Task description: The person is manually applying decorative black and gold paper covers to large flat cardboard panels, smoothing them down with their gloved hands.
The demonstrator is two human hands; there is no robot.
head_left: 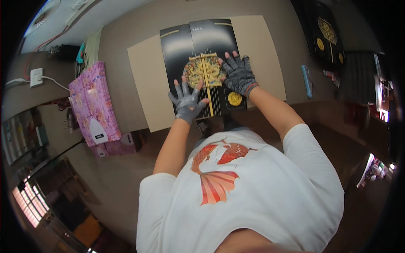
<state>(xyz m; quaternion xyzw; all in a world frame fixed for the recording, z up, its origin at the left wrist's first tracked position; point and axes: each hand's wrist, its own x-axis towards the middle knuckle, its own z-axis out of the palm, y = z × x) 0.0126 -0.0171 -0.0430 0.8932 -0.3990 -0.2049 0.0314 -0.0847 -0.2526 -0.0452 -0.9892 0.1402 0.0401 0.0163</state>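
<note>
A black printed cardboard sheet [177, 46] with a fold line down its middle lies on a larger beige board [145, 71]. It bears an ornate round gold emblem [194, 75], a gold vertical strip, thin lines and a smaller gold disc [234, 98]. My left hand [186, 101], in a grey fingertip-less glove, rests on the lower left of the sheet with fingers spread. Right of the emblem, my right hand [238, 75], in a darker striped glove, lies flat on the sheet with its fingers stretched out. Neither hand grips anything.
Pink floral boxes [93, 101] are stacked at the table's left. A white power adapter [36, 76] with cables is farther left. To the right lie a blue cutter-like tool [306, 82] and a black box [322, 31] with similar gold print.
</note>
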